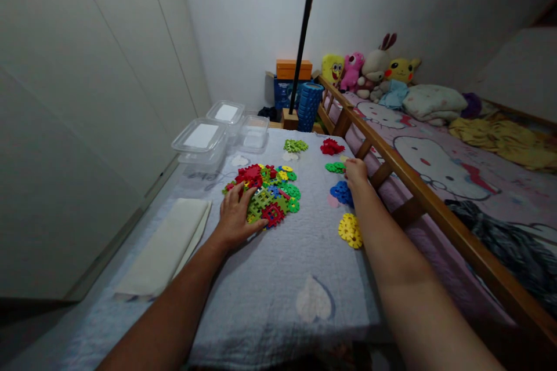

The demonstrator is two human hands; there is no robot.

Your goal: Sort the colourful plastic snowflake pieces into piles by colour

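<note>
Five single-colour piles lie around the right hand (355,171), and one mixed heap of plastic pieces (263,198) lies under the fingers of the left hand (235,214). Left grip: loose, palm down, digits spread over the heap's left and near edges, thumb by a red square piece (274,214); nothing is seen pinched. The spread presumably steadies the loose pieces. Right grip: fingertips at the far-right edge of the green pile (335,167); whether they grasp a piece cannot be told, as the hand's own back hides them. Red pile (332,146) lies just beyond this hand, light-green pile (296,145) farther off to its left, blue pile (342,192) beside its wrist, yellow pile (349,229) beside its forearm. The gaps between piles seem meant to keep colours apart. Clear containers (201,138) stand beyond the left hand, probably set aside to leave room; a folded pale sheet (167,249) lies left of its wrist. Appearance: heap is low and tangled, red, light green, green, blue and yellow overlapping; square pieces are notched and latticed, round ones flat with slotted rims. Yellow and blue piles show such discs; red pile looks jagged.
</note>
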